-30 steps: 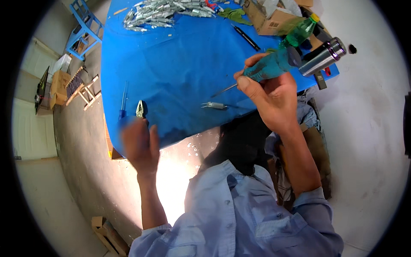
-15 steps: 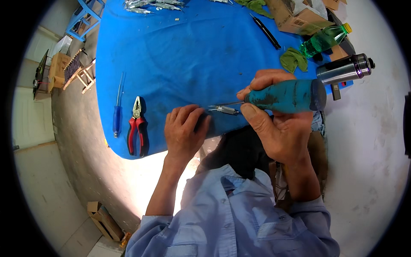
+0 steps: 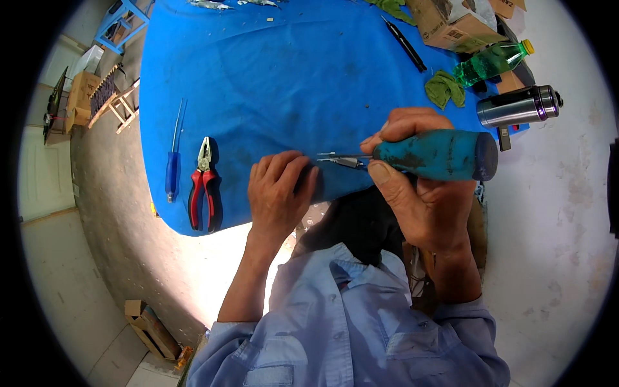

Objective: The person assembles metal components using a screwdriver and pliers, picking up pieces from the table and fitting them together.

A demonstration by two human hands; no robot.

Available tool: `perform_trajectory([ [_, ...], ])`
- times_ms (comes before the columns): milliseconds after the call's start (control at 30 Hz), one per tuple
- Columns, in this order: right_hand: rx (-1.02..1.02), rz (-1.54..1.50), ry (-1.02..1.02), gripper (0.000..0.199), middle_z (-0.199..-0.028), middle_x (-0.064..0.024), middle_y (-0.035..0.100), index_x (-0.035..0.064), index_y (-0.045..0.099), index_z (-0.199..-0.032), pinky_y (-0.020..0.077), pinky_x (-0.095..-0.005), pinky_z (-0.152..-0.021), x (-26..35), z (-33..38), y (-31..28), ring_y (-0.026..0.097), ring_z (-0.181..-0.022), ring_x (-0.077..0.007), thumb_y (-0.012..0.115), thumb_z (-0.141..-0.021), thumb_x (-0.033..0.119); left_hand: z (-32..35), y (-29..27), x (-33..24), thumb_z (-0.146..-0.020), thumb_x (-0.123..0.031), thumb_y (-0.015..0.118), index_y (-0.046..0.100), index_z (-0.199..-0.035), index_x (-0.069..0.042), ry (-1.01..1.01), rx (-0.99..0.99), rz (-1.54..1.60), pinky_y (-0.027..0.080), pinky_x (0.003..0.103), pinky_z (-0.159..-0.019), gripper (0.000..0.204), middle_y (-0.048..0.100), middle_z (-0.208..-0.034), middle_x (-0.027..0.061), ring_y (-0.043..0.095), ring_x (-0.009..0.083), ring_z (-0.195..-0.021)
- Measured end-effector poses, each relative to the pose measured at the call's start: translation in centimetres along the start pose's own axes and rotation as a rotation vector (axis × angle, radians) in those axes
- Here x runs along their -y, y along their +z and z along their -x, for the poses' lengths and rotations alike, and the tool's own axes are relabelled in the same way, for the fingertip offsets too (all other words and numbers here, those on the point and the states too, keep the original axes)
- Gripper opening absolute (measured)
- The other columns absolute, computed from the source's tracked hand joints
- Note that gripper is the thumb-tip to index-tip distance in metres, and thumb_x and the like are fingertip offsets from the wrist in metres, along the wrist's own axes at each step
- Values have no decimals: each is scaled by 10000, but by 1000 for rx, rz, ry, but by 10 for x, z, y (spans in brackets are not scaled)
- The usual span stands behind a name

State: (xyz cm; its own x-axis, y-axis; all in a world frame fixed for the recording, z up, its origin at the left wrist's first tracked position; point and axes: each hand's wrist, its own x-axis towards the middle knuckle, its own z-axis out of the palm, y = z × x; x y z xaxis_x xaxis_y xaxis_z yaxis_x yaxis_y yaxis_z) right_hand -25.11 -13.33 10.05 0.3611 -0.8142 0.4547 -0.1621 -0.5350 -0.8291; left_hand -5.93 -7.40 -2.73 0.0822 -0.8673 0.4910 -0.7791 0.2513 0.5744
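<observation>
My right hand (image 3: 422, 193) grips a big screwdriver with a teal handle (image 3: 438, 155), its thin shaft pointing left. The tip meets a small metal part (image 3: 345, 161) lying on the blue table cover (image 3: 290, 77) near its front edge. My left hand (image 3: 280, 193) rests palm down on the cover just left of that part, fingers spread toward it, holding nothing that I can see.
Red-handled pliers (image 3: 203, 184) and a blue-handled screwdriver (image 3: 173, 161) lie at the left. A steel flask (image 3: 519, 106), a green bottle (image 3: 493, 61), a green cloth (image 3: 445, 87), a black pen-like tool (image 3: 405, 35) and cardboard boxes (image 3: 454, 26) sit at the right. Wooden frames (image 3: 113, 97) stand on the floor.
My left hand came up from the table's left edge to beside the small metal part. My right hand brought the screwdriver down and level, its tip now at the part.
</observation>
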Motion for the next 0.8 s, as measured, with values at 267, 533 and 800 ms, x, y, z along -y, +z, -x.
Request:
perform_trajectory([
  [267, -31, -59, 64, 306, -1130, -118, 636, -17, 629, -1095, 565, -307, -773, 3, 1, 4, 708, -930, -200, 764, -834, -100, 0, -1, -1, -818, -75, 835, 726, -986, -45, -5, 3, 4, 506, 397, -816, 203, 721, -1033, 83, 661, 285, -943],
  [533, 9, 34, 45, 275, -1095, -105, 654, -11, 639, -1080, 567, -303, -772, 9, -4, 3, 716, -923, -193, 753, -839, -83, 0, -1, 0, -820, -76, 833, 724, -988, -45, 1, 0, 14, 509, 399, -811, 203, 720, -1030, 81, 659, 286, -935],
  [800, 140, 134, 30, 298, -1238, -140, 583, -44, 610, -1141, 606, -312, -849, 7, -9, 3, 702, -1031, -196, 685, -870, -143, 0, -2, 0, -795, -96, 847, 730, -999, -53, 12, 1, 7, 505, 400, -816, 239, 718, -1037, 74, 656, 282, -937],
])
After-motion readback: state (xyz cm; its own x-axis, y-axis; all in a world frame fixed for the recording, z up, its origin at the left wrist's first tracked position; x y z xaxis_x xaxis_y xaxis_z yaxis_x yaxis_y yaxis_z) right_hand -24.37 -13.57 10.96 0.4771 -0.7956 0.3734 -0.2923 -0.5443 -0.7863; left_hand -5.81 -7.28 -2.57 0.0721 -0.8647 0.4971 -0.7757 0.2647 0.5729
